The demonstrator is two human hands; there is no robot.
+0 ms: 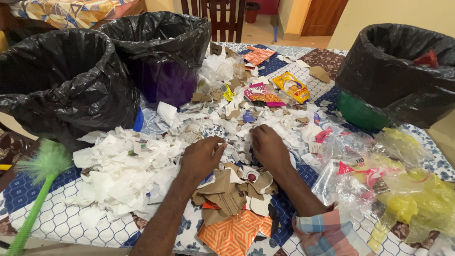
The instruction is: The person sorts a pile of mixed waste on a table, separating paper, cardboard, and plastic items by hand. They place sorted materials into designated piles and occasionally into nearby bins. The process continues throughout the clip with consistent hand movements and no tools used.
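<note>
While both hands (234, 154) rest palms-down, paper scraps (237, 125) lie scattered without direction.

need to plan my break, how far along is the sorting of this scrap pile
Partly done: white paper, brown cardboard pieces and clear and yellow plastic already lie in separate heaps. In hand: the left hand and right hand rest on the mixed scraps in the middle. Left: that mixed litter, plus the wrappers farther back.

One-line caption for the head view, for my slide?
Both hands rest on scattered paper scraps between bag-lined bins.
</note>
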